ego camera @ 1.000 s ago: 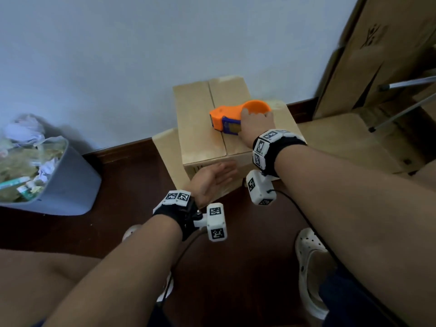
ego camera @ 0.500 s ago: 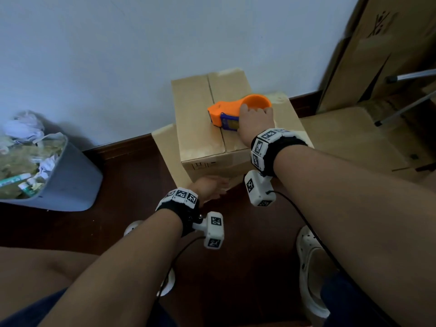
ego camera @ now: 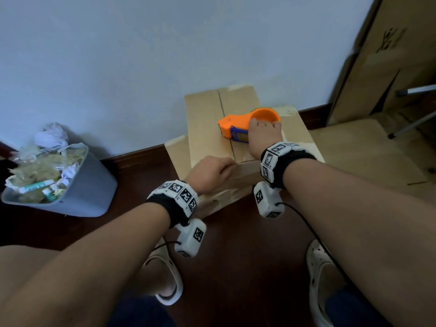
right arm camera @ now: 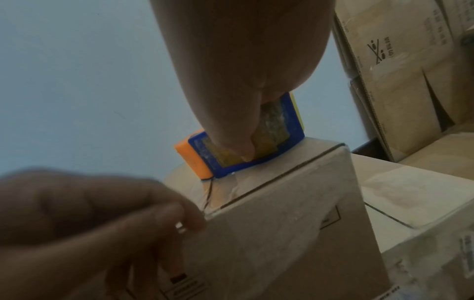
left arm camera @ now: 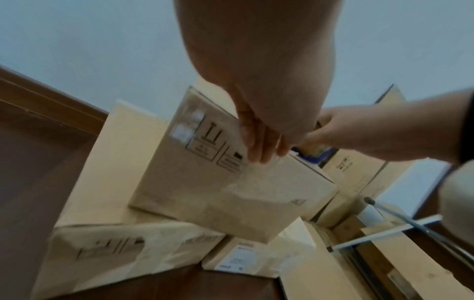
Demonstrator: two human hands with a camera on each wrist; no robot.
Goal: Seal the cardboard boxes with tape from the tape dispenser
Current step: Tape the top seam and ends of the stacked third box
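A small cardboard box (ego camera: pixel 205 128) sits on top of other boxes against the wall, its top flaps meeting in a centre seam. An orange tape dispenser (ego camera: pixel 238 122) with a blue frame (right arm camera: pixel 246 164) rests on that seam. My right hand (ego camera: pixel 263 132) grips the dispenser from above, thumb on the tape roll (right arm camera: pixel 231 140). Clear tape (right arm camera: pixel 225 188) runs from the dispenser to the near top edge. My left hand (ego camera: pixel 219 169) presses there with nearly straight fingers (left arm camera: pixel 259 146) on the box's front face (left arm camera: pixel 218 192).
A grey waste bin (ego camera: pixel 82 192) full of paper stands on the dark floor at the left. Larger boxes (ego camera: pixel 365 152) and flat cardboard (ego camera: pixel 398 57) fill the right side, with metal stand legs (ego camera: pixel 415 90) across them. White clogs (ego camera: pixel 167 286) are on my feet.
My left hand has risen from low on the box's front face to its top front edge. My right hand stays on the dispenser at about the same spot.
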